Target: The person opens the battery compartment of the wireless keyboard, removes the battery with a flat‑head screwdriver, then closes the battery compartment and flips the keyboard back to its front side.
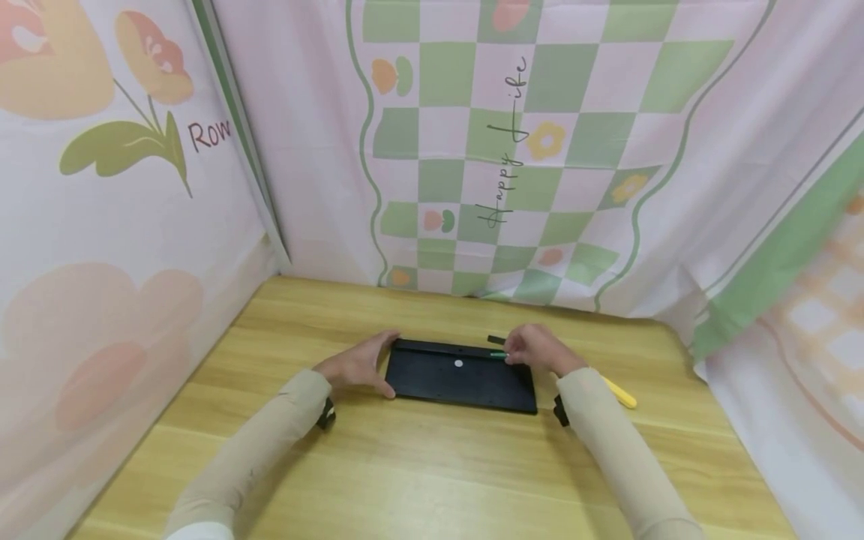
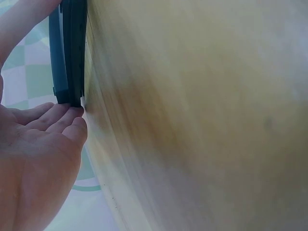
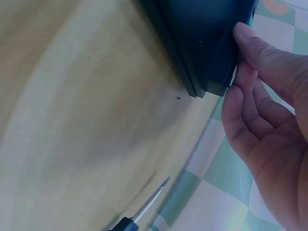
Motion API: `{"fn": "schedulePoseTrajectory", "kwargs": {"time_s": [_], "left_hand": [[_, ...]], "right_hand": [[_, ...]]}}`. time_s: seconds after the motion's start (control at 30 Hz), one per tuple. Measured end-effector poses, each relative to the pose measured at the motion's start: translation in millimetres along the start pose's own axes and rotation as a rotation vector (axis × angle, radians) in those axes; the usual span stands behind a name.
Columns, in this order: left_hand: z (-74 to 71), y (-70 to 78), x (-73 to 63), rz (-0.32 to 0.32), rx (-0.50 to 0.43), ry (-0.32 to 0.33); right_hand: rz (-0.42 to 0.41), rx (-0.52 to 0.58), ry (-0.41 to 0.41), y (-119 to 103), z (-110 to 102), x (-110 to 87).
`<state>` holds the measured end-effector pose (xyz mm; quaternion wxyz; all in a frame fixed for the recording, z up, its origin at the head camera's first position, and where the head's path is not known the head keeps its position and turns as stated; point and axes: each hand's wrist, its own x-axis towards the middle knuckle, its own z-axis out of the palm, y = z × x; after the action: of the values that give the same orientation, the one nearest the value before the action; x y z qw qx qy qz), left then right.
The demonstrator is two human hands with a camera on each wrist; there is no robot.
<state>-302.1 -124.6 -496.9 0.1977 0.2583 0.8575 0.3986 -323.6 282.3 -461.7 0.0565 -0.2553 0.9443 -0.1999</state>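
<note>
A black keyboard point(image 1: 439, 382) lies face down on the wooden table, with a round white sticker on its underside and a long slot near its far edge. My left hand point(image 1: 358, 364) grips its left end, thumb at the near corner and fingers at the far one. In the left wrist view, fingertips point(image 2: 65, 115) touch the keyboard's end. Over the far right part, my right hand point(image 1: 540, 349) pinches a slim green battery point(image 1: 498, 355) at the slot. Only a sliver of green shows in the right wrist view. A small black strip, perhaps the cover point(image 1: 496, 340), lies just behind the keyboard.
A screwdriver with a yellow handle point(image 1: 621, 392) lies right of the keyboard, partly hidden by the right forearm; its metal shaft point(image 3: 151, 199) shows in the right wrist view. Printed curtains point(image 1: 324, 150) hang behind and on both sides of the table point(image 1: 418, 472).
</note>
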Motion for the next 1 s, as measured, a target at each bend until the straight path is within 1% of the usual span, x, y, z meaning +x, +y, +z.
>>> {"fn": "schedulePoseTrajectory", "kwargs": {"time_s": [0.27,0.4,0.5,0.7,0.83,1.0], "left_hand": [[0.2,1.9,-1.7,0.0,-0.005,-0.006],[0.1,1.8,-1.8,0.006,-0.004,-0.006],[-0.4,1.1,-1.6,0.004,-0.003,-0.005],[-1.1,0.8,-1.3,-0.007,-0.009,-0.007],[-1.6,-0.7,-1.2,-0.02,-0.008,-0.006],[-1.7,-1.8,-0.7,-0.02,-0.015,-0.014]], "right_hand": [[0.048,0.056,-0.082,0.9,-6.4,5.9],[0.049,0.054,-0.093,2.0,-13.6,2.7],[0.062,0.051,-0.063,5.8,-20.3,-2.8],[0.086,0.014,0.046,22.2,-32.4,-21.3],[0.132,-0.005,0.1,32.4,-36.8,-32.7],[0.156,-0.01,0.143,42.6,-37.6,-37.1]]}}
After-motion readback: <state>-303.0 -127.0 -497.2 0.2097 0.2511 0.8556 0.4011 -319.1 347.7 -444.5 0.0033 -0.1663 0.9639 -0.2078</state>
